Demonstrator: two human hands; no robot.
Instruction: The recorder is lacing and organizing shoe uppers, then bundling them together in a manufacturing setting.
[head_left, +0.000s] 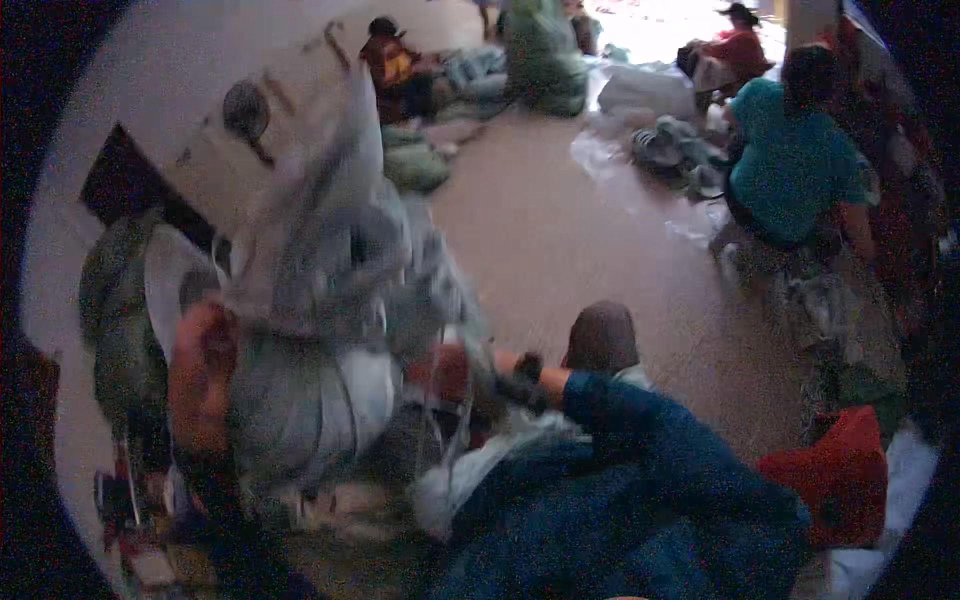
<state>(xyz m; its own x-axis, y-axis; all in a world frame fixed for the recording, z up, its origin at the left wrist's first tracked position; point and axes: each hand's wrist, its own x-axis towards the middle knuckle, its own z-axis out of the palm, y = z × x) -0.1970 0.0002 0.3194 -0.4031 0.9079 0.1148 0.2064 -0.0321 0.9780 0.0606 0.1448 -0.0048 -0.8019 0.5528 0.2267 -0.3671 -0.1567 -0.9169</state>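
Observation:
A large bundle of grey and pale striped cloth (pixel 330 290) rises in front of me, smeared by motion, its upper end reaching high toward the wall. My left hand (pixel 205 365) is at the bundle's left side, its fingers curled against the fabric. From the right, my right hand (pixel 440 370) grips lower folds; loose cords or strips hang beside it, and part of this hand is hidden. A dark band circles my right wrist. White cloth (pixel 480 465) lies beneath that arm, close to my blue-clad lap.
A person in a teal top (pixel 800 165) sits at the right beside piled cloth (pixel 675 150). Others sit farther back near a tall green sack (pixel 545 60). A red cushion-like bundle (pixel 830 475) lies at my right; a hand fan (pixel 246 112) hangs on the left wall.

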